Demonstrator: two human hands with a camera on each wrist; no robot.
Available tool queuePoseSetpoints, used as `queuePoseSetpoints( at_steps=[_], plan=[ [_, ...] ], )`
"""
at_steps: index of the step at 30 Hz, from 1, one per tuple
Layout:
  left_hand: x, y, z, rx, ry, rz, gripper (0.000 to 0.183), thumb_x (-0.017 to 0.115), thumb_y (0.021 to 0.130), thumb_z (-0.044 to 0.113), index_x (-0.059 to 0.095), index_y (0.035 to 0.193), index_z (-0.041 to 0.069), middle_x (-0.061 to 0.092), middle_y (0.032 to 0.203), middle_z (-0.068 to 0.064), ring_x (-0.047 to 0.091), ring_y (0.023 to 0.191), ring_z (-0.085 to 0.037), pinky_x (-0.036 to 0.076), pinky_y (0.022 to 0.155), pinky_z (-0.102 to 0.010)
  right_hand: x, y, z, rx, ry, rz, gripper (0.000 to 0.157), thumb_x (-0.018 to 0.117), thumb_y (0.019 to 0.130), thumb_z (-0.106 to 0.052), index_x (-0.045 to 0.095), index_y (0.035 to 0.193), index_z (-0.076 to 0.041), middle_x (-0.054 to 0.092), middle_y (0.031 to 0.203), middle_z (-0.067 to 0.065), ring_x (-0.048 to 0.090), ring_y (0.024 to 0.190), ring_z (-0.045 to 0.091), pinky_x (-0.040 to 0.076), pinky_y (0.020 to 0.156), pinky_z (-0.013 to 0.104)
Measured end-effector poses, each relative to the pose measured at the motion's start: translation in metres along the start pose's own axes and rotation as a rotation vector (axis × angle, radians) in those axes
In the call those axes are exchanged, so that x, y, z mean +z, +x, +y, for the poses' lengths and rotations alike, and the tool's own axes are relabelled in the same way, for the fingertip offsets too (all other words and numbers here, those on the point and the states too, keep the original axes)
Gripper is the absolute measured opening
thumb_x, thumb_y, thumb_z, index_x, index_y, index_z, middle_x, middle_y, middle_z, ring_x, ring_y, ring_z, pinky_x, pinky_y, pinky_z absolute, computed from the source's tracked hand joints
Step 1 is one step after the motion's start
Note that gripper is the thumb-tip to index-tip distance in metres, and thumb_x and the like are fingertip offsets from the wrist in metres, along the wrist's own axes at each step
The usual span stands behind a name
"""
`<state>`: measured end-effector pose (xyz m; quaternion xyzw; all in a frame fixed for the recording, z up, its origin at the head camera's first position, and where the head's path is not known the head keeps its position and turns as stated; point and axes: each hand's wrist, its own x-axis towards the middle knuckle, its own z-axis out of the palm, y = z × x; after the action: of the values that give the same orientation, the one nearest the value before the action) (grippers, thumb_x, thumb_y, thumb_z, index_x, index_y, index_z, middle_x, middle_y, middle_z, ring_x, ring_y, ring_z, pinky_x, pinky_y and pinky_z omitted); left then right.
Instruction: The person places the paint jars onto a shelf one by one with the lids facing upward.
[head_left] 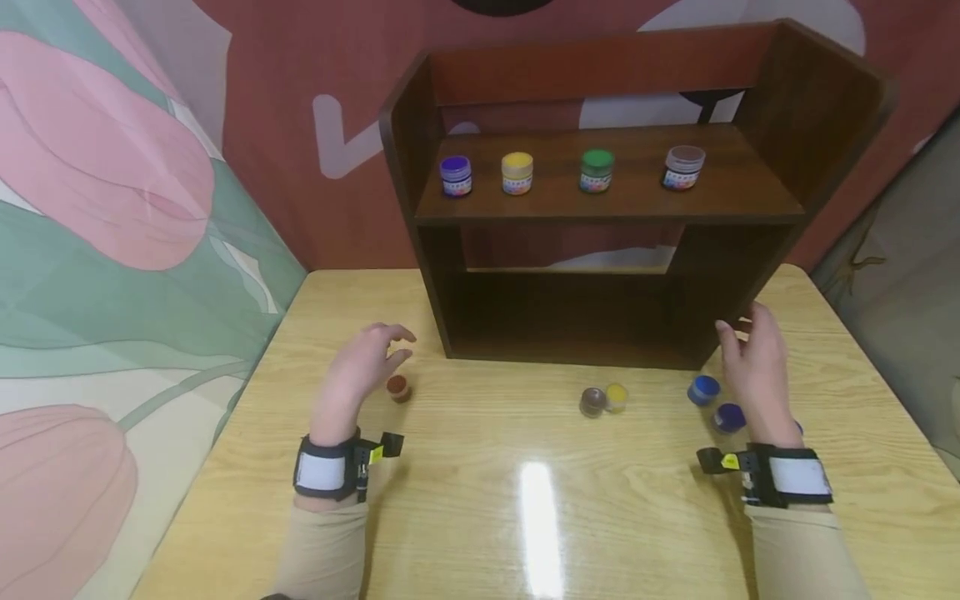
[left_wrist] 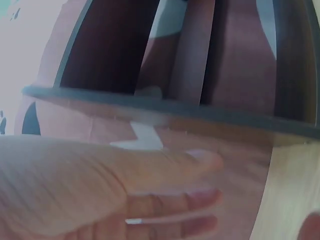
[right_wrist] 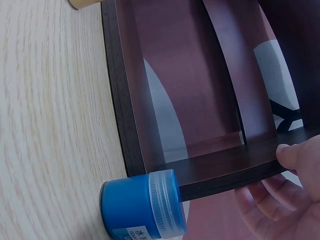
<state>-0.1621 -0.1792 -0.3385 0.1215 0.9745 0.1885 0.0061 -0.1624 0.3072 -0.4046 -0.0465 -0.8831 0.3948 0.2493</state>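
Note:
A dark brown wooden shelf [head_left: 570, 321] stands at the back of the table. My right hand [head_left: 756, 367] holds the front of its right side panel [right_wrist: 215, 185], thumb on the inner side and fingers on the outer side. To the left, my left hand [head_left: 363, 362] is held apart from the left panel, thumb and fingers spread. Just below that hand sits a small jar with a reddish-brown lid [head_left: 398, 388]. Beside my right hand are a blue paint jar [head_left: 703, 390] and a dark blue jar [head_left: 729, 418]; another is mostly hidden behind the wrist.
On the upper board stand a purple jar [head_left: 456, 177], a yellow jar [head_left: 517, 173], a green jar [head_left: 596, 172] and a brown-lidded jar [head_left: 682, 167]. A grey-brown jar [head_left: 592, 402] and a yellow one [head_left: 617, 397] sit before the shelf. A patterned cloth [head_left: 135, 250] hangs left.

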Motion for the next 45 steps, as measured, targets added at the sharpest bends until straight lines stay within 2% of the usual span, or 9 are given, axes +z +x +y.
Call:
queuePoseSetpoints(
  at_steps=[5,8,12,14,18,21,26,35,45],
  plan=[
    [-0.001,-0.001,-0.008,-0.132,0.029,-0.17,0.047,0.073,0.084,0.015,0.062,0.128,0.004,0.06,0.133,-0.024,0.057,0.116,-0.037,0.048,0.096,-0.053,-0.001,0.0,0.0,-0.004,-0.008,0.01,0.046,0.047,0.101,-0.023,0.043,0.138,0.005,0.052,0.13,0.029,0.053,0.117,0.045,0.048,0.088,0.062],
    [0.002,0.0,-0.009,-0.204,0.047,-0.232,0.055,0.075,0.08,0.018,0.059,0.131,0.005,0.058,0.135,-0.024,0.057,0.113,-0.035,0.049,0.094,-0.052,-0.001,0.0,0.0,0.0,-0.015,0.006,0.046,0.047,0.102,-0.023,0.043,0.139,0.004,0.053,0.13,0.028,0.053,0.117,0.044,0.048,0.088,0.063],
    [0.009,0.002,-0.006,-0.295,0.079,-0.261,0.058,0.075,0.081,0.028,0.057,0.129,0.002,0.061,0.127,-0.023,0.059,0.107,-0.036,0.052,0.088,-0.05,-0.001,0.0,-0.001,0.006,-0.013,-0.004,0.047,0.046,0.102,-0.025,0.042,0.14,0.003,0.052,0.132,0.027,0.052,0.118,0.043,0.047,0.089,0.063],
    [0.012,0.002,-0.003,-0.349,0.098,-0.267,0.057,0.074,0.081,0.034,0.059,0.124,0.0,0.065,0.115,-0.021,0.061,0.097,-0.033,0.054,0.08,-0.047,-0.001,0.0,-0.001,0.006,-0.008,-0.006,0.047,0.047,0.102,-0.025,0.042,0.14,0.003,0.052,0.132,0.028,0.052,0.118,0.043,0.047,0.089,0.063],
    [0.019,0.003,0.001,-0.441,0.127,-0.262,0.052,0.072,0.081,0.041,0.063,0.107,-0.003,0.063,0.087,-0.014,0.058,0.076,-0.026,0.054,0.065,-0.039,-0.001,0.001,-0.001,0.003,-0.013,-0.006,0.048,0.047,0.101,-0.025,0.042,0.14,0.003,0.051,0.132,0.027,0.052,0.118,0.043,0.047,0.089,0.063],
    [0.023,0.003,0.001,-0.474,0.141,-0.255,0.045,0.073,0.081,0.042,0.064,0.093,-0.001,0.06,0.077,-0.011,0.056,0.07,-0.023,0.052,0.061,-0.036,0.0,0.001,0.0,-0.002,-0.018,-0.001,0.047,0.047,0.101,-0.024,0.042,0.14,0.003,0.052,0.131,0.028,0.052,0.117,0.043,0.047,0.089,0.063],
    [0.03,0.008,0.0,-0.461,0.185,-0.25,0.042,0.074,0.08,0.043,0.063,0.082,0.002,0.06,0.075,-0.01,0.057,0.069,-0.023,0.053,0.06,-0.034,0.0,0.001,0.0,-0.001,-0.018,-0.001,0.047,0.047,0.102,-0.024,0.042,0.14,0.003,0.052,0.132,0.028,0.051,0.118,0.043,0.047,0.09,0.063],
    [0.038,0.012,-0.003,-0.434,0.157,-0.206,0.044,0.078,0.078,0.029,0.063,0.098,-0.007,0.062,0.079,-0.014,0.059,0.069,-0.024,0.057,0.064,-0.037,0.0,0.001,0.001,0.006,-0.013,-0.004,0.047,0.047,0.102,-0.024,0.042,0.14,0.003,0.051,0.132,0.028,0.051,0.118,0.043,0.047,0.091,0.063],
    [0.038,0.02,-0.004,-0.314,0.078,-0.171,0.017,0.078,0.078,0.009,0.063,0.08,0.001,0.062,0.082,-0.01,0.057,0.076,-0.023,0.054,0.072,-0.038,-0.001,0.0,-0.001,0.011,-0.008,-0.007,0.048,0.046,0.102,-0.025,0.042,0.14,0.003,0.051,0.132,0.028,0.051,0.119,0.043,0.047,0.091,0.063]
  ],
)
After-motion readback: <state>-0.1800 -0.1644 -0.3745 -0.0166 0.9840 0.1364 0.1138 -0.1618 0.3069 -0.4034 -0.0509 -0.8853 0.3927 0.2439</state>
